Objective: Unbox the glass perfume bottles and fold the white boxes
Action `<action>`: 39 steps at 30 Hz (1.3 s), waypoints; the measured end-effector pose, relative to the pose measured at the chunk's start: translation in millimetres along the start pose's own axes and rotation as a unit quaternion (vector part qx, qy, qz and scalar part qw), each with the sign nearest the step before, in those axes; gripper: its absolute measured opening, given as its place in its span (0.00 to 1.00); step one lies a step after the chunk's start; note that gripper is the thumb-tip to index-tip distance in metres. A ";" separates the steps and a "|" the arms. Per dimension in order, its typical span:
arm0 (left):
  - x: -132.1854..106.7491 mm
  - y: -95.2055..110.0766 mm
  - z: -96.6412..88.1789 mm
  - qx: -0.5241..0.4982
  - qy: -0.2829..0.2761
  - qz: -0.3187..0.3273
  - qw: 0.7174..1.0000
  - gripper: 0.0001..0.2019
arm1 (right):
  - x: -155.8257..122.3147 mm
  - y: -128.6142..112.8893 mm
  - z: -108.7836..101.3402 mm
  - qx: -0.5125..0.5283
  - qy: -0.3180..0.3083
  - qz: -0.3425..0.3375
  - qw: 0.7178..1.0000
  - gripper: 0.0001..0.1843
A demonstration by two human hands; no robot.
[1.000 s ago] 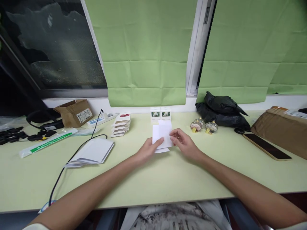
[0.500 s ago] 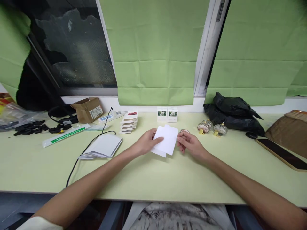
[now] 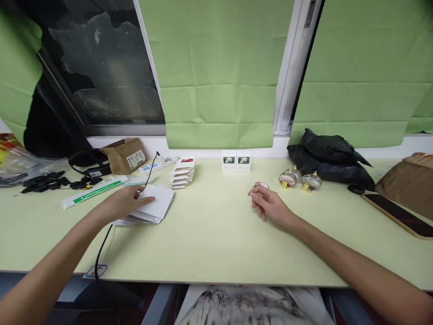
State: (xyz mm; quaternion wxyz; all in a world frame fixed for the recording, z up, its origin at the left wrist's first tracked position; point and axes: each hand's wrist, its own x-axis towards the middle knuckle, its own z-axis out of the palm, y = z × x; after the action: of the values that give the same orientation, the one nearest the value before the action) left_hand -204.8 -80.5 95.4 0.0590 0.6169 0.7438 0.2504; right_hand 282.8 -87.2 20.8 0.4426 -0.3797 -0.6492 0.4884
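Evidently the left hand [image 3: 124, 203] is down on the white papers [image 3: 159, 201], a loose pile of folded sheets lying flat on the worktop [image 3: 206, 239]. Its thumb lies across the top sheet and its fingers bend down at the far side, mostly hidden, so whether it pinches the pile or merely rests there I cannot tell. Most of the pile shows to the right of that thumb, with uneven layers peeping out below the palm.

These papers look light and fairly thin, stiff enough to keep a fold yet easily creased. The faces seem smooth, so the layers would probably slide over one another under a sideways push. A good hold would be a flat pinch, thumb above and fingers beneath, on the bare edge right of the left thumb, taking in every layer; squeezing hard at a corner could bend it. A black cable [image 3: 103, 248] shows above and below the left hand, passing out of sight behind it, and might snag a low sheet.

Well to the right, the right hand [image 3: 270, 207] hovers or rests with its fingers loosely curled; nothing shows in its grasp, though the palm is hidden. Just beyond its knuckles sits a small round object [image 3: 261, 184], partly covered; two rounded glass bottles [image 3: 311, 181] stand farther out to its right, probably hard, slick and breakable.
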 end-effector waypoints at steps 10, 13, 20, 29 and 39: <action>-5.2 16.2 7.2 0.155 -0.075 0.027 0.985 0.39 | -1.2 -3.0 -3.9 -0.067 0.047 -0.021 0.996 0.21; -12.1 33.1 4.1 0.196 -0.059 0.043 0.978 0.37 | -0.2 -7.2 -14.4 -0.168 0.129 -0.075 0.974 0.19; -51.0 106.9 22.0 0.061 0.053 0.211 0.974 0.24 | 11.1 10.2 -52.2 -0.491 0.206 -0.097 0.841 0.21; -82.5 191.5 112.3 -0.153 -0.137 0.407 0.890 0.18 | 18.0 29.6 -48.3 -0.610 0.122 0.015 0.783 0.22; -64.8 205.1 167.1 -0.256 -0.204 0.315 0.891 0.38 | 9.9 7.9 -29.4 -0.512 -0.010 -0.107 0.852 0.19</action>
State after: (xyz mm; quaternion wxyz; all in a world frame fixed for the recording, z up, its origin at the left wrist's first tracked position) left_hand 58.8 -68.5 27.4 0.2829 0.8199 0.3924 0.3064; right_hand 307.9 -67.4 19.0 0.2286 -0.4762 -0.8481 0.0404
